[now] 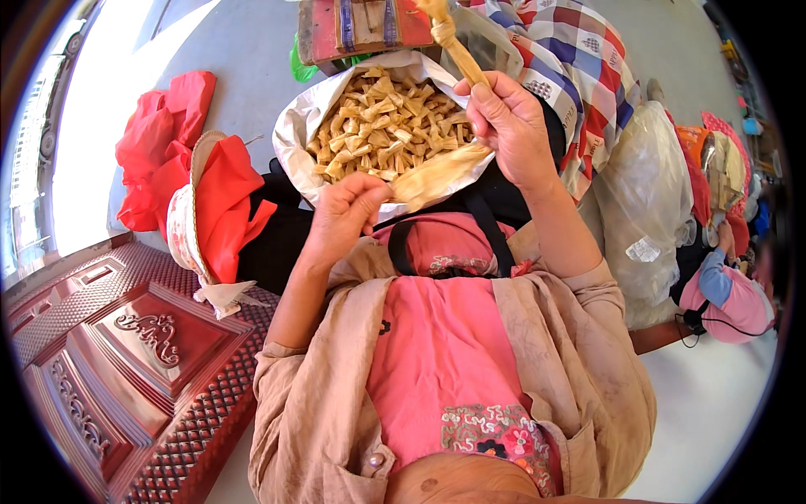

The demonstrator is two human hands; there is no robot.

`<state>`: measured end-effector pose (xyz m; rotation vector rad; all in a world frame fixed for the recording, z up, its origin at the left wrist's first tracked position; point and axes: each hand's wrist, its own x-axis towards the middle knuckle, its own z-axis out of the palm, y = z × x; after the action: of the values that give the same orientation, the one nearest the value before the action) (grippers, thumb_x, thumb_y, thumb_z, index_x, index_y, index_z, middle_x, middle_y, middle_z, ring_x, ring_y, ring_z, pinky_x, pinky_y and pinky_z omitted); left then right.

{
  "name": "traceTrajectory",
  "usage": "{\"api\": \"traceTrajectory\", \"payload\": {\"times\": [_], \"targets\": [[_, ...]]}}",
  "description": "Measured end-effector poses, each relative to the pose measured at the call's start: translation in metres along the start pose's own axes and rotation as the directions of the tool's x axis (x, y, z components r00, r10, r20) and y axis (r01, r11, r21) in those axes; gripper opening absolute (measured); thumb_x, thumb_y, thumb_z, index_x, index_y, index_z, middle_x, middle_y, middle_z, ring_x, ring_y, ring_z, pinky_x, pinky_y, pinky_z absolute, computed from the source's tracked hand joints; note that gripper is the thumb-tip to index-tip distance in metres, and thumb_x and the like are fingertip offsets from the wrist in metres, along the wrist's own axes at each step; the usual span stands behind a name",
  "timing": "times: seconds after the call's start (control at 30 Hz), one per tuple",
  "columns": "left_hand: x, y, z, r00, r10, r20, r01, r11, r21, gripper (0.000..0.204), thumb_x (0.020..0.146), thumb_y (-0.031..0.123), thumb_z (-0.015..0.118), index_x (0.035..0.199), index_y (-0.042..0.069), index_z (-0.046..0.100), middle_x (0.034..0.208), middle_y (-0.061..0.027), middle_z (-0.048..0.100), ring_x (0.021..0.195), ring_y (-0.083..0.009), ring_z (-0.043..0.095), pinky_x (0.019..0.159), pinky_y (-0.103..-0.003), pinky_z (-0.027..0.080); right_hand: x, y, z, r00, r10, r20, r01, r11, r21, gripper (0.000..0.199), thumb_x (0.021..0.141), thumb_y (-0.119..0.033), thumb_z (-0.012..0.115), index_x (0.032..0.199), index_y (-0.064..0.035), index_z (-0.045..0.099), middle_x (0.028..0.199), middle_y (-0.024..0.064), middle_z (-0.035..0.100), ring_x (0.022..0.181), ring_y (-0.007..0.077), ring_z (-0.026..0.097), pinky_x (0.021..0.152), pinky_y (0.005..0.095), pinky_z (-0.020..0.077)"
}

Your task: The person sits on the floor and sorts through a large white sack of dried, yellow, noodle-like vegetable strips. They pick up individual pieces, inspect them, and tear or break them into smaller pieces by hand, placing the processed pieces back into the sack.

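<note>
A long tan, fibrous strip (438,177) stretches between my hands above an open white bag. My left hand (346,214) pinches its lower left end, the fingertips closed together. Higher up and to the right, my right hand (514,126) grips the strip between thumb and fingers. From the top of that hand a narrow twisted length of the same tan material sticks up, with a knot (443,32) in it. Below, the white bag (294,126) is heaped with short tan knotted pieces (390,122) that look like the same stuff.
A red-topped box (319,34) stands beyond the bag. Red bags (168,139) and a pale brimmed hat (186,227) are at left, above a carved dark red door panel (155,336). Checked cloth (579,50) and a clear plastic sack (642,202) lie at right. Another person (729,298) sits far right.
</note>
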<state>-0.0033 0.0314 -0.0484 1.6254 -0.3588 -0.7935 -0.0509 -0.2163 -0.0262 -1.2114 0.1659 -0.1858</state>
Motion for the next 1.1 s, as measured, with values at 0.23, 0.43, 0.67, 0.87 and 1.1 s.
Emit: {"api": "traceTrajectory", "payload": {"times": [0.23, 0.43, 0.67, 0.87, 1.1], "targets": [[0.025, 0.056, -0.002, 0.551, 0.834, -0.018, -0.399, 0.282, 0.872, 0.016, 0.082, 0.012, 0.068, 0.096, 0.006, 0.066, 0.088, -0.0052, 0.064, 0.083, -0.0182, 0.061, 0.082, -0.037, 0.046, 0.004, 0.005, -0.008, 0.971, -0.114, 0.210, 0.234, 0.639, -0.733, 0.013, 0.092, -0.014, 0.060, 0.101, -0.0052, 0.062, 0.069, 0.0087, 0.058, 0.059, 0.0193, 0.058, 0.056, 0.0299, 0.0464], [0.063, 0.033, -0.004, 0.798, 0.544, 0.260, -0.445, 0.240, 0.863, 0.017, 0.078, 0.014, 0.066, 0.094, 0.009, 0.065, 0.088, -0.0052, 0.061, 0.089, -0.0241, 0.060, 0.101, -0.048, 0.036, 0.021, 0.018, -0.011, 0.873, -0.121, 0.473, 0.486, 0.294, -0.823, 0.014, 0.082, -0.010, 0.062, 0.096, -0.0098, 0.063, 0.077, 0.0103, 0.063, 0.068, 0.0294, 0.063, 0.056, 0.0382, 0.0488], [0.112, 0.048, -0.023, 0.767, 0.639, 0.053, -0.359, 0.360, 0.861, 0.010, 0.086, 0.012, 0.061, 0.093, 0.007, 0.064, 0.084, -0.0079, 0.059, 0.079, -0.0284, 0.059, 0.075, -0.038, 0.044, 0.089, 0.023, -0.028, 0.831, -0.234, 0.505, 0.545, 0.162, -0.823, 0.012, 0.084, -0.011, 0.060, 0.095, -0.0096, 0.058, 0.080, 0.0094, 0.064, 0.070, 0.0304, 0.063, 0.057, 0.0399, 0.0498], [0.173, 0.086, -0.045, 0.726, 0.663, -0.184, -0.241, 0.495, 0.835, 0.014, 0.091, 0.016, 0.059, 0.096, 0.004, 0.065, 0.085, -0.0097, 0.062, 0.079, -0.0294, 0.061, 0.072, -0.035, 0.047, 0.176, 0.002, -0.022, 0.713, -0.449, 0.539, 0.605, 0.004, -0.796, 0.012, 0.087, -0.011, 0.057, 0.098, -0.0120, 0.059, 0.079, 0.0085, 0.064, 0.069, 0.0299, 0.063, 0.058, 0.0397, 0.0505], [0.209, 0.063, -0.053, 0.763, 0.610, -0.212, -0.275, 0.604, 0.749, 0.017, 0.092, 0.025, 0.056, 0.098, 0.012, 0.066, 0.091, -0.0045, 0.063, 0.084, -0.0296, 0.061, 0.075, -0.040, 0.047, 0.194, 0.025, -0.033, 0.806, -0.365, 0.467, 0.542, 0.135, -0.830, 0.008, 0.090, -0.016, 0.055, 0.096, -0.0118, 0.058, 0.077, 0.0119, 0.063, 0.069, 0.0343, 0.062, 0.057, 0.0429, 0.0484]]}}
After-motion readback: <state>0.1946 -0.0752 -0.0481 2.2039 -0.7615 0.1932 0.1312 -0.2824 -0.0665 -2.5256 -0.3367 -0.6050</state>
